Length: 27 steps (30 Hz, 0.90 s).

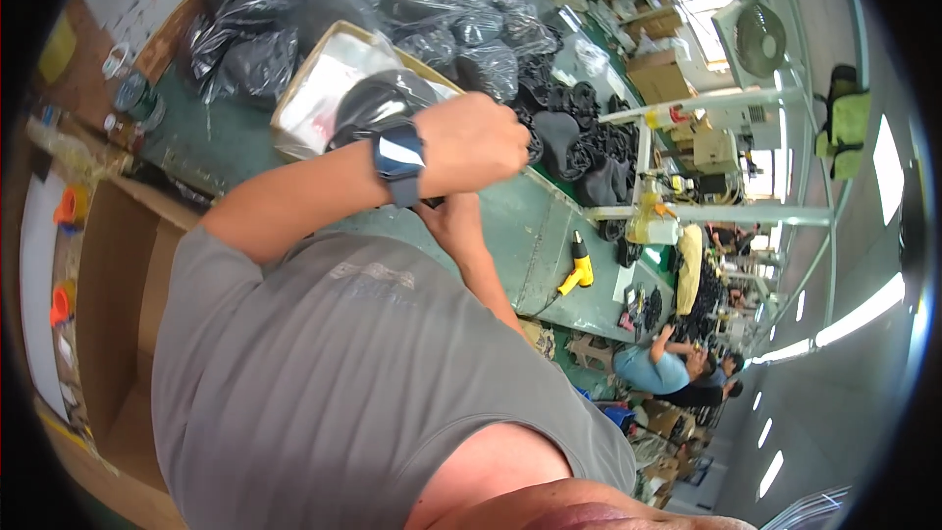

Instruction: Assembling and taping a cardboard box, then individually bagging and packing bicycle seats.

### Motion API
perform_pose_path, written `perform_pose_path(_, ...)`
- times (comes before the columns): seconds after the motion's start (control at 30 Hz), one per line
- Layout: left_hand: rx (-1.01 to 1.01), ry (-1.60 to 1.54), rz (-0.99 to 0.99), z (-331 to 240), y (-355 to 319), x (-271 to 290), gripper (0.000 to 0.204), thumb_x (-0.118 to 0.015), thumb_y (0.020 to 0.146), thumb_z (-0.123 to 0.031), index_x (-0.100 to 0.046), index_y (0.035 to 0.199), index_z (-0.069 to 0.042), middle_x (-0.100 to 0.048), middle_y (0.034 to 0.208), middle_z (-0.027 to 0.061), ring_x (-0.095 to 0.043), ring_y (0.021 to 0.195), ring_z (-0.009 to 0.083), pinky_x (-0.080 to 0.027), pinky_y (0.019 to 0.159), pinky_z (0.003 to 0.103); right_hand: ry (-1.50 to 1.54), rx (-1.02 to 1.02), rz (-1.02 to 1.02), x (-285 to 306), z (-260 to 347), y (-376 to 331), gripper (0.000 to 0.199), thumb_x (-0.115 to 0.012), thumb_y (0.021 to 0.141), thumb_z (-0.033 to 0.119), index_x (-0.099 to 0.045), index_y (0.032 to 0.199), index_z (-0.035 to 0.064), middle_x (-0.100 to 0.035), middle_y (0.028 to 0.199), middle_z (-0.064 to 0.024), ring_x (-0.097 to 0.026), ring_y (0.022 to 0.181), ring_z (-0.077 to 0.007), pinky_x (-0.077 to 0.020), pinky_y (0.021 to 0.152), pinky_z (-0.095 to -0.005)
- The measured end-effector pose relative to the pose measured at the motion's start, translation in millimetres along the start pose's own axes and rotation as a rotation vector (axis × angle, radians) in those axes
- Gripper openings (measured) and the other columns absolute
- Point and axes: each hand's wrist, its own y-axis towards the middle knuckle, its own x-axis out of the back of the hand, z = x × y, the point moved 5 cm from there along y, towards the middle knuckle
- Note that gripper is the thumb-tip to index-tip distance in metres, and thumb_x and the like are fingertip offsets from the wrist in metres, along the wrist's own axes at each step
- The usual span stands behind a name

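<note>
Head view: Fingers are curled on the left hand [473, 142], hidden on the right hand [459, 223]; any pinch cannot be told. The watch [398, 151] should be kept off the black piece [391, 94].

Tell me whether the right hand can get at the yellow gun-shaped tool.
Probably yes: nothing appears to stand between the right hand and the yellow gun-shaped tool on the green table. The left hand and wrist partly cover the right hand, though, so whether it holds something is unclear.
</note>
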Motion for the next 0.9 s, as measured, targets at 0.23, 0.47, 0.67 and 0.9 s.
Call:
perform_pose_path(0.23,0.405,-0.095,-0.422,-7,-76,-46,0.031,-0.079,0.083,-0.034,-0.069,0.102,-0.012,-0.065,0.093,0.0029,-0.063,0.091,0.0239,-0.051,0.079,0.039,0.867,-0.418,-0.108,-13,-59,-41,0.048,-0.077,0.093,0.009,-0.057,0.136,0.0005,-0.070,0.116,-0.0117,-0.073,0.097,-0.0229,-0.0580,0.079,-0.0331)
perform_pose_path(0.47,0.574,0.115,-0.266,-6,-100,-85,0.015,-0.076,0.083,-0.018,-0.070,0.094,-0.012,-0.065,0.114,0.0026,-0.059,0.116,0.0228,-0.041,0.108,0.051,1.214,-0.680,-0.268,-15,-56,-53,0.034,-0.062,0.101,0.008,-0.050,0.133,0.0054,-0.068,0.107,-0.0116,-0.071,0.076,-0.0233,-0.0578,0.061,-0.0351)
perform_pose_path(0.67,0.425,-0.041,-0.457,6,-64,-82,0.013,-0.066,0.081,-0.016,-0.069,0.094,-0.012,-0.058,0.089,0.0006,-0.060,0.087,0.0212,-0.046,0.078,0.037,0.293,-0.264,-0.251,-18,-90,-70,0.079,-0.073,0.094,0.009,-0.029,0.158,-0.0071,-0.048,0.146,-0.0225,-0.052,0.132,-0.0344,-0.0431,0.110,-0.0385)
perform_pose_path(0.9,0.405,-0.100,-0.349,-3,-51,-104,0.029,-0.076,0.082,-0.020,-0.070,0.108,-0.008,-0.064,0.101,0.0049,-0.063,0.098,0.0247,-0.049,0.090,0.041,0.473,-0.409,0.017,-37,-92,-74,0.074,-0.074,0.092,0.004,-0.037,0.155,-0.0043,-0.065,0.132,-0.0176,-0.062,0.119,-0.0203,-0.0486,0.102,-0.0336)
